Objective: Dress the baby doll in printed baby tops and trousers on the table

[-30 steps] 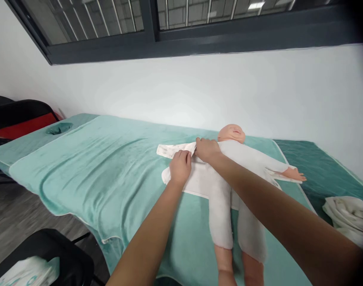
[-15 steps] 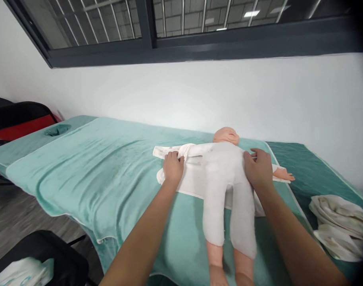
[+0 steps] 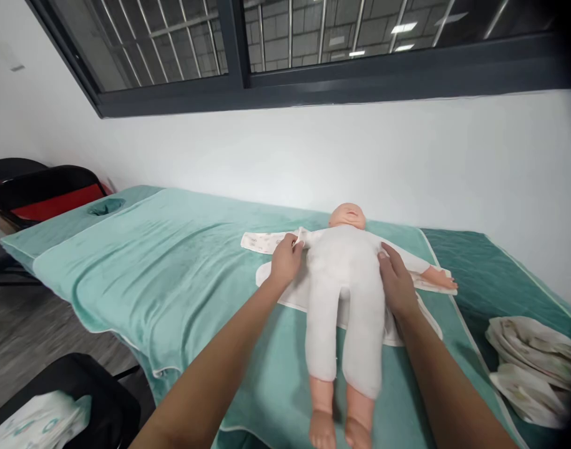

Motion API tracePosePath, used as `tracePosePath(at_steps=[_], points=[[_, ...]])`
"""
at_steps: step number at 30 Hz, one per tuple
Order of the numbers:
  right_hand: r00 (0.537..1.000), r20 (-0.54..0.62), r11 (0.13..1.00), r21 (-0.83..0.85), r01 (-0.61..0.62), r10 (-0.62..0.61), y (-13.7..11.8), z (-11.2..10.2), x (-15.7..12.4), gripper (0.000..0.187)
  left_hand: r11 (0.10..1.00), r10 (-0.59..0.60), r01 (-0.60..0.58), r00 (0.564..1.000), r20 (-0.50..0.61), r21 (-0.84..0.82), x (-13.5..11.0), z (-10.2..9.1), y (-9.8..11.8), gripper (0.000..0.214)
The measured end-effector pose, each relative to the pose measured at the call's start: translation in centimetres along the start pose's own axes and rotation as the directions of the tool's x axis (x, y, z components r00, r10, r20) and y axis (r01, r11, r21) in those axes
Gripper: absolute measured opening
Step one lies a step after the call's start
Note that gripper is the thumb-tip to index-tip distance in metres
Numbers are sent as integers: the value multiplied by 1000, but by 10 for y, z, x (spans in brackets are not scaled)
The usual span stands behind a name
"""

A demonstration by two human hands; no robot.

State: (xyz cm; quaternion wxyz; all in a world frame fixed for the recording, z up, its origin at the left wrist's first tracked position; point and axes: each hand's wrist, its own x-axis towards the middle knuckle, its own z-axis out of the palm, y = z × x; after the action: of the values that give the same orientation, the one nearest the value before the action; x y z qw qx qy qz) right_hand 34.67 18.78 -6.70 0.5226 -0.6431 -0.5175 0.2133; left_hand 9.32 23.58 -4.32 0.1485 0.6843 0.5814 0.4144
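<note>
A baby doll point(image 3: 344, 262) with a white cloth body lies on its back over a spread white baby shirt point(image 3: 294, 298). The arm on the right is in a sleeve, its hand showing at the cuff; the other sleeve point(image 3: 261, 242) lies flat to the left. My left hand point(image 3: 286, 260) pinches the shirt's cloth near the doll's left-side shoulder. Against the right side of the doll's torso rests my right hand point(image 3: 398, 282), fingers extended and thumb on the body.
A green sheet point(image 3: 149, 262) covers the bed, which stands against a white wall below a window. A crumpled white cloth point(image 3: 533, 362) lies at the right. Chairs point(image 3: 51, 193) stand at the far left; a black seat point(image 3: 112, 399) with a packet point(image 3: 42, 424) is at lower left.
My left hand has moved right, closer to the doll's shoulder, pinching cloth. My right hand has lowered from its raised curl to lie along the doll's side. The view has shifted slightly.
</note>
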Motion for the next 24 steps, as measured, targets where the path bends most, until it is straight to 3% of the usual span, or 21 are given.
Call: tracePosePath(at_steps=[3, 6, 10, 14, 20, 24], points=[[990, 99, 995, 39, 92, -95, 1, 5, -3, 65, 986, -48, 51, 999, 25, -156, 14, 4, 26, 13], [963, 241, 992, 77, 100, -116, 1, 10, -6, 70, 974, -50, 60, 998, 49, -219, 28, 6, 47, 13], [920, 367, 991, 59, 122, -136, 2, 12, -6, 73, 966, 20, 2, 997, 80, -260, 32, 1, 64, 12], [906, 384, 982, 14, 188, -179, 7, 15, -4, 72, 980, 141, -127, 986, 84, -154, 17, 0, 76, 8], [879, 385, 952, 3, 305, -283, 18, 22, 0, 72, 962, 151, -179, 978, 143, 205, -15, -3, 96, 15], [884, 391, 961, 5, 277, -257, 17, 21, -1, 71, 941, 261, -290, 950, 171, 175, -45, -17, 105, 24]])
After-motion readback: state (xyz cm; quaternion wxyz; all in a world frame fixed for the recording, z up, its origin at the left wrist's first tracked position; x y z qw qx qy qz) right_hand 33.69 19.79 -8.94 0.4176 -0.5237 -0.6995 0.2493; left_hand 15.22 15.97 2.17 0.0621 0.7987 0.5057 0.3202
